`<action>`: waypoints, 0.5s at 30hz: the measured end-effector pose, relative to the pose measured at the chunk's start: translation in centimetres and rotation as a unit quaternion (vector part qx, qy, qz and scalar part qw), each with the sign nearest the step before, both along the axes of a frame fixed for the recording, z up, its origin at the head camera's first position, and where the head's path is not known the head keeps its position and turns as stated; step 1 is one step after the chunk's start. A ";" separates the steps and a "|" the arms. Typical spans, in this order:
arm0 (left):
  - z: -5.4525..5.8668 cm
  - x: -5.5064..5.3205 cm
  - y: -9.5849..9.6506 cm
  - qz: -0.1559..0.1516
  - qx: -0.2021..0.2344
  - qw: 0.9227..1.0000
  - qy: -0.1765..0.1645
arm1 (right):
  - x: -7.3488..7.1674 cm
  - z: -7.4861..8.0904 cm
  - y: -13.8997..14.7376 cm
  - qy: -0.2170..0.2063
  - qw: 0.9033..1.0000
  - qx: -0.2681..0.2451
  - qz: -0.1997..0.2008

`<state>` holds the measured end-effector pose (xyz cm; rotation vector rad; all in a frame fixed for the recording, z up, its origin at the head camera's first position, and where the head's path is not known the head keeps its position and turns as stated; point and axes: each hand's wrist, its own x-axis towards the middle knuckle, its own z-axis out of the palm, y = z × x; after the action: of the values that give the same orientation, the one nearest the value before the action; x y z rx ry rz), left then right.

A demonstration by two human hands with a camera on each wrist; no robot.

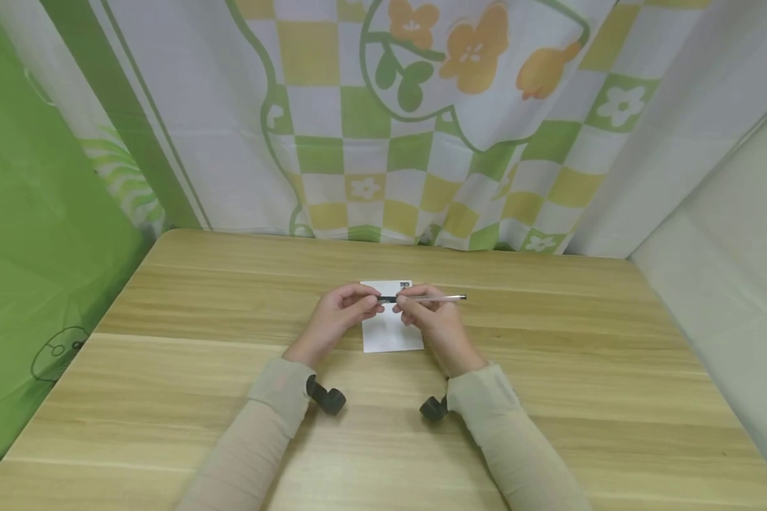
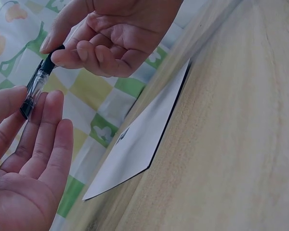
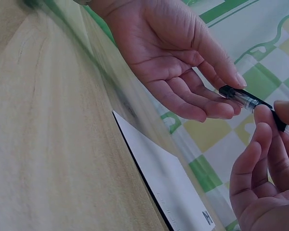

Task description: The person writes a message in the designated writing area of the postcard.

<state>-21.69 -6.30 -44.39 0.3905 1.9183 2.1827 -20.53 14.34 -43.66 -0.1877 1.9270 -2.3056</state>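
Note:
A pen (image 1: 449,298) with a clear barrel lies level between both hands, above a white card (image 1: 393,336). My left hand (image 1: 339,317) pinches its black-tipped cap end between thumb and fingers. Thumb and fingers of my right hand (image 1: 441,323) pinch the pen at its black part, and the barrel sticks out to the right. In the left wrist view the cap (image 2: 36,86) looks clear with a black clip. The cap is on the pen's end. The white card, with a dark printed mark near one corner, lies flat on the table, partly covered by the hands in the head view.
The wooden table (image 1: 230,419) stretches out on all sides of the card. A checkered, flowered curtain (image 1: 364,156) hangs along its back edge. Black wrist devices (image 1: 326,397) sit at both cuffs. Green cloth (image 1: 38,234) hangs at the left.

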 end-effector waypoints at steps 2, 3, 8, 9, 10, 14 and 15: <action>-0.1 -0.1 0.0 0.004 -0.001 1.000 -0.003 | 0.0 0.0 -0.1 0.003 1.000 -0.003 -0.002; -0.1 -0.1 0.0 0.005 -0.002 1.000 -0.004 | 0.0 0.0 -0.1 0.005 1.000 -0.004 -0.003; -0.3 -0.1 -0.1 0.010 -0.001 1.000 -0.008 | 0.0 0.0 -0.2 0.009 1.000 -0.003 -0.012; -0.3 -0.1 0.0 0.011 0.000 1.000 -0.008 | 0.0 0.1 -0.2 0.010 1.000 -0.004 -0.014; -0.3 -0.1 0.0 0.012 0.001 1.000 -0.009 | 0.0 0.1 -0.2 0.010 1.000 -0.006 -0.015; -0.4 -0.2 0.0 0.016 0.001 1.000 -0.008 | 0.0 0.0 -0.2 0.013 1.000 -0.010 -0.019; -0.4 -0.2 0.0 0.016 0.001 1.000 -0.007 | 0.0 0.0 -0.2 0.014 1.000 -0.009 -0.020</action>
<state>-21.85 -6.30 -44.80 0.3462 1.9292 2.2010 -20.52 14.10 -43.64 -0.1877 1.9421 -2.3576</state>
